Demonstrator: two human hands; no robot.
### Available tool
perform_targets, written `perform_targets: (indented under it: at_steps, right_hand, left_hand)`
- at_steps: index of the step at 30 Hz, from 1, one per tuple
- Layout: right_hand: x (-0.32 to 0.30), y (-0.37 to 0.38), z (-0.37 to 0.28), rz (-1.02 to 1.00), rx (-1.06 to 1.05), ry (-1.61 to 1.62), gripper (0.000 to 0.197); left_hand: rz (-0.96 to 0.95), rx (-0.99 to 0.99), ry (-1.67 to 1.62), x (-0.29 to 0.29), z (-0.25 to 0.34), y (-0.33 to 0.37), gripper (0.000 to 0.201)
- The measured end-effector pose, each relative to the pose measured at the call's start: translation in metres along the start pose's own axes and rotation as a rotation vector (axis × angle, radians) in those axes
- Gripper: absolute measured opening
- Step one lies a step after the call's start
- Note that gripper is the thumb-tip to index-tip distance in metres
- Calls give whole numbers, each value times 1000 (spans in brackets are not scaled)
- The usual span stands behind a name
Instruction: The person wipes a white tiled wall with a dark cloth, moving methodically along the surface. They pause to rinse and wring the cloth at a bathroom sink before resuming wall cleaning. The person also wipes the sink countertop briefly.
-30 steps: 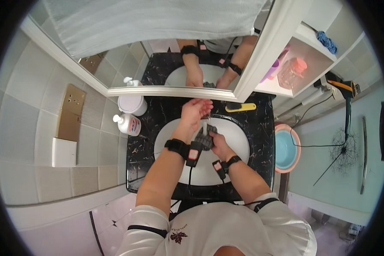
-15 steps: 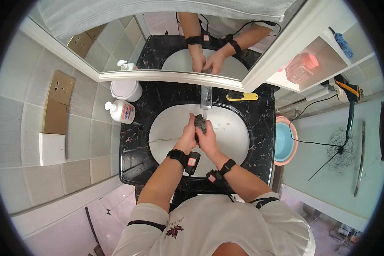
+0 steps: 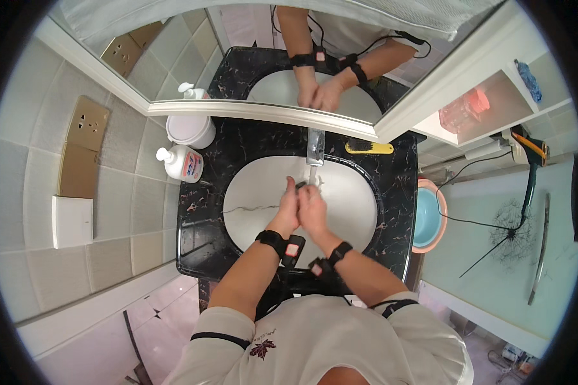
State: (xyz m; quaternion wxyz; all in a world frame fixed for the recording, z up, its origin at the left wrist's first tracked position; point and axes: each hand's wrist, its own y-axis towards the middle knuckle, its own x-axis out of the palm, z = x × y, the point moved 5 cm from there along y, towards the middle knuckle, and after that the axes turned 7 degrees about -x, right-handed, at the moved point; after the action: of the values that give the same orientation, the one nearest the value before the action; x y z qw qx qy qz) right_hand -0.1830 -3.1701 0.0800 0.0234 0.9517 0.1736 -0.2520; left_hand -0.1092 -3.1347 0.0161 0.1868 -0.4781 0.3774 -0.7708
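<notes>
Over the white sink point(image 3: 350, 221), I have the left hand point(image 3: 289, 206) and right hand point(image 3: 312, 206) closed around a mostly hidden dark cloth point(image 3: 300, 185); I judge it soft, light, perhaps slippery, best gripped mid-bundle.

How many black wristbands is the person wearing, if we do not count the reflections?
2. One wristband is around the wrist of the left hand, the other wristband around that of the right hand. Both wrists are visible.
</notes>
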Motion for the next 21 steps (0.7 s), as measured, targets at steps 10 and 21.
perform_targets:
  at_steps: [10, 21]
  right_hand:
    - [8, 39, 66, 72, 147, -180, 34]
    - [7, -6, -22, -48, -247, -170, 29]
  left_hand:
    - [155, 93, 110, -5, -29, -13, 49]
    - [-207, 33, -235, 11, 0, -8, 53]
